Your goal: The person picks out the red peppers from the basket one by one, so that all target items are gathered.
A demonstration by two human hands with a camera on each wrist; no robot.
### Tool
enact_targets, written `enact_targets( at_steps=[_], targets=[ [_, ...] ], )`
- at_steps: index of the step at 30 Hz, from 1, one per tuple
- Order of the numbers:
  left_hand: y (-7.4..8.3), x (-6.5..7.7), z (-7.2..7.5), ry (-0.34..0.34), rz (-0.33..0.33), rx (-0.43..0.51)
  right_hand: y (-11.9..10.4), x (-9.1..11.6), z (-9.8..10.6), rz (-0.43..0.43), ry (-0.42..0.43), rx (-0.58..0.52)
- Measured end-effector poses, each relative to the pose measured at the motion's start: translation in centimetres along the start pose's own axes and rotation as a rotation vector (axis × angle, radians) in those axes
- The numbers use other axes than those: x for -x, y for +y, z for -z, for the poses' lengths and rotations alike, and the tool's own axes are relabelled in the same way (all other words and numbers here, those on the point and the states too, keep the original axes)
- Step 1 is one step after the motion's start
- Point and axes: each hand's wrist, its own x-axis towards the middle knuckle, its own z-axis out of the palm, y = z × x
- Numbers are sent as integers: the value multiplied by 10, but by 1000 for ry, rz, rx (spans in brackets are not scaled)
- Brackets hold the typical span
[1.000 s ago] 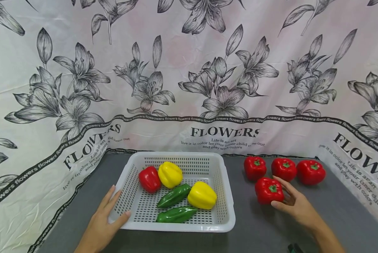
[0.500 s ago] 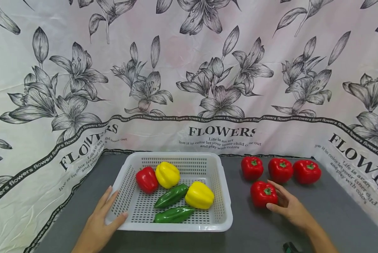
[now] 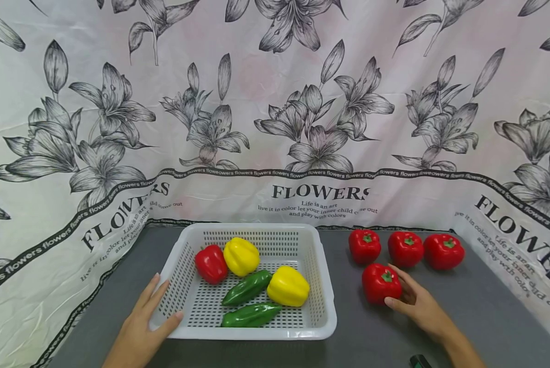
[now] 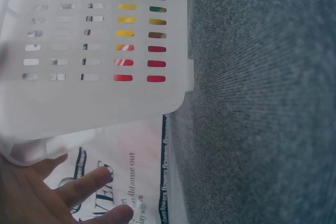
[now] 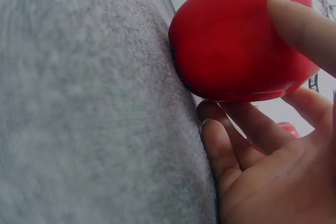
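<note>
My left hand (image 3: 139, 319) rests at the left front corner of a white perforated basket (image 3: 252, 333), fingers straight and spread, thumb by the front rim. In the left wrist view those fingers (image 4: 86, 188) reach past the basket's rim. Lying in the basket are a red bell pepper (image 3: 211, 264), two yellow bell peppers (image 3: 288, 286) and two long green peppers (image 3: 251, 315). To the right, my right hand (image 3: 419, 306) grips another red bell pepper (image 3: 380, 284) between thumb and fingers. The right wrist view shows this pepper low against the grey tabletop, the thumb on its side.
Behind the gripped pepper, three red bell peppers (image 3: 406, 249) stand in a row near the back edge of the grey table (image 3: 353, 337). A flower-printed curtain (image 3: 256, 102) encloses the back and sides. A small dark object (image 3: 419, 361) shows near the right forearm.
The gripped red bell pepper and my right hand have shifted slightly left and toward me. The whole head view has drifted a little. My left hand keeps its place at the basket.
</note>
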Motion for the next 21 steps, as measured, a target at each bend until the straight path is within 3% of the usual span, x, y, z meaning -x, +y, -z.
enact_targets(
  at_steps=[9,21],
  targets=[
    [-2,0,0,-12,17,-5,-4,0,2,-11,-19,10],
    [-1,1,-1,13,-12,0,-7,2,4,-44,-43,-34]
  ],
)
